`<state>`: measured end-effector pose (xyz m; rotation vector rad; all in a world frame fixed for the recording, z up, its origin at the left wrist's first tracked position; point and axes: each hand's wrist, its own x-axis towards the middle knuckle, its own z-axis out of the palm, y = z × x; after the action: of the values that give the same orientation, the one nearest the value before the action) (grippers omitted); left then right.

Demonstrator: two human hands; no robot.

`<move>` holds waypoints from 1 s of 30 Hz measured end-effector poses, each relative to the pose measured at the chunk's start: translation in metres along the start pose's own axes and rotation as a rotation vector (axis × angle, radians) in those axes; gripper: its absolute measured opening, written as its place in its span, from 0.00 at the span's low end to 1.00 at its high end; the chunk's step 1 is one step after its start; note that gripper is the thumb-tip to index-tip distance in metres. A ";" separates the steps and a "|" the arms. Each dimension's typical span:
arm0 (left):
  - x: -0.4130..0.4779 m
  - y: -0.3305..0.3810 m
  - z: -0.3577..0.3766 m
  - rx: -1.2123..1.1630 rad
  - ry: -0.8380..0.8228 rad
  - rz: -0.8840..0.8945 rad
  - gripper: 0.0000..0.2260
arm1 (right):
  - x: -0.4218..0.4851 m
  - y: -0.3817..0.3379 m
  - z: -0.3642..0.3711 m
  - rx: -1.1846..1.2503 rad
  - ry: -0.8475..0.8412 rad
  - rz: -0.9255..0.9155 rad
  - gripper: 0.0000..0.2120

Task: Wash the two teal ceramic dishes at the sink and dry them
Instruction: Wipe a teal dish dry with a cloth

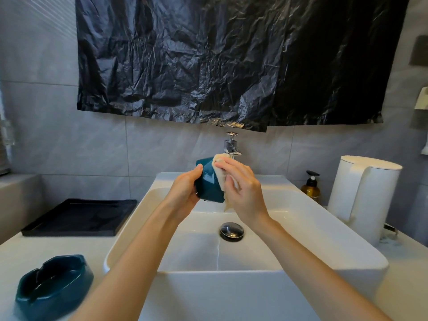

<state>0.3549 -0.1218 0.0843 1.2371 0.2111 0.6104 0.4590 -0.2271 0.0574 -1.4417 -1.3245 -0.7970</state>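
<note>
idle teal dish (58, 302); left fingers (196, 173) round raised teal dish (209, 183), right fingers (234, 168) pinching cloth (220, 158); bottle label (312, 195) illegible

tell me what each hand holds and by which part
The left hand grips the teal dish by its side wall; the right hand holds a beige cloth against it.

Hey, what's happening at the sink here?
A person is cleaning dishes by hand. The left hand grips a faceted teal dish above the white sink, while the right hand holds a beige cloth against its side. The second teal dish sits on the counter to the left, near a black tray.
</note>
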 end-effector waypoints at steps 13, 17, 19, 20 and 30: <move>-0.005 0.002 0.002 0.062 -0.050 -0.051 0.09 | 0.007 0.012 0.003 0.004 -0.077 0.269 0.18; -0.005 0.003 0.000 0.050 -0.044 -0.041 0.10 | 0.002 0.002 0.000 -0.020 0.006 0.004 0.15; -0.005 0.003 0.000 0.043 -0.056 -0.040 0.10 | 0.002 0.003 0.000 -0.055 0.033 -0.061 0.14; -0.005 0.003 0.001 0.033 -0.061 -0.040 0.10 | 0.003 0.003 0.000 -0.068 0.034 -0.057 0.14; -0.001 0.003 -0.002 -0.132 -0.036 -0.024 0.12 | 0.008 0.012 0.003 0.043 -0.121 0.416 0.18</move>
<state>0.3521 -0.1202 0.0861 1.1155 0.1530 0.5717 0.4718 -0.2213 0.0611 -1.6765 -1.0672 -0.4106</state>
